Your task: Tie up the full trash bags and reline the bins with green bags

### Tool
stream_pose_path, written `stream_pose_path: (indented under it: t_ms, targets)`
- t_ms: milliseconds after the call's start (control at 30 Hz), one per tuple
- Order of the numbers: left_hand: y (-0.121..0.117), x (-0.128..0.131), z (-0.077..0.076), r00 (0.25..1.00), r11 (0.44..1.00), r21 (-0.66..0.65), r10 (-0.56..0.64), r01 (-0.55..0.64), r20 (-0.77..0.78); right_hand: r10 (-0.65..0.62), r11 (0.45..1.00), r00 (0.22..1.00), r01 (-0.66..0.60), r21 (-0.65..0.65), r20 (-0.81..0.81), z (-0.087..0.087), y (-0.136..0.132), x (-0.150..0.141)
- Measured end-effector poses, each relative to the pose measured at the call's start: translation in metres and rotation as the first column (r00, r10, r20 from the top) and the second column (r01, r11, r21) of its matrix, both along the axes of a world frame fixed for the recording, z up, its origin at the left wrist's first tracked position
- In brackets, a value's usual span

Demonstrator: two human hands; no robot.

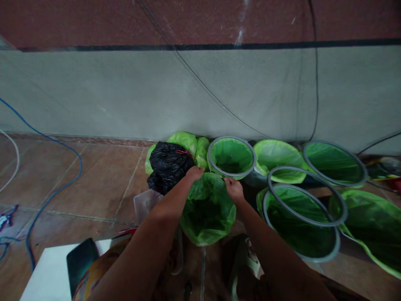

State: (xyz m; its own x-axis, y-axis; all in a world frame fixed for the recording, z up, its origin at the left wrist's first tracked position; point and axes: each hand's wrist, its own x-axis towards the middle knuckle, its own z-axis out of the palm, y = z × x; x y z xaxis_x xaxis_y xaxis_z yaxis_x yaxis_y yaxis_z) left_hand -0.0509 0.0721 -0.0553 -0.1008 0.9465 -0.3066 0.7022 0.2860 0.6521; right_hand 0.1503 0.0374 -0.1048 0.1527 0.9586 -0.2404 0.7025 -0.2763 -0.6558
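Note:
Both my arms reach forward to a green plastic bag (206, 213) standing open on the tiled floor. My left hand (194, 173) is closed on the bag's far left rim, next to a black plastic bag (167, 165). My right hand (234, 190) pinches the bag's far right rim, just below a grey ring (231, 157) fitted with green liner. The open mouth of the bag faces me between the two hands.
Several grey rings (305, 200) with green liners (372, 221) lie to the right along a grey wall (125, 96). A blue cable (53, 192) curls over the tiles at left. A white board (46, 276) and a dark case (79, 261) sit near my left elbow.

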Motion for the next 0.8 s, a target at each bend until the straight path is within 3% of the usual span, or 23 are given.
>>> stream_pose_path:
  t_ms: [100, 233, 433, 600, 800]
  targets:
    - [-0.011, -0.004, -0.004, 0.989, 0.990, 0.015, -0.137, 0.137, 0.055, 0.116, 0.993, 0.993, -0.116, 0.003, -0.003, -0.012, -0.006, -0.004]
    - [-0.001, -0.012, -0.011, 0.936, 0.936, -0.043, -0.347, 0.350, 0.066, 0.209, 0.978, 0.973, -0.209, -0.014, 0.099, -0.015, -0.014, -0.002]
    - [0.003, -0.017, -0.030, 0.865, 0.877, -0.029, -0.478, 0.479, -0.154, 0.244, 0.967, 0.934, -0.215, -0.136, 0.259, -0.009, -0.017, -0.002]
    - [-0.008, -0.017, -0.036, 0.819, 0.874, -0.090, -0.481, 0.478, -0.315, 0.257, 0.955, 0.918, -0.195, -0.222, 0.302, -0.007, -0.017, -0.005]
    - [-0.012, -0.013, -0.026, 0.818, 0.912, -0.208, -0.408, 0.352, -0.404, 0.279, 0.940, 0.906, -0.191, -0.281, 0.319, -0.006, -0.016, -0.002]
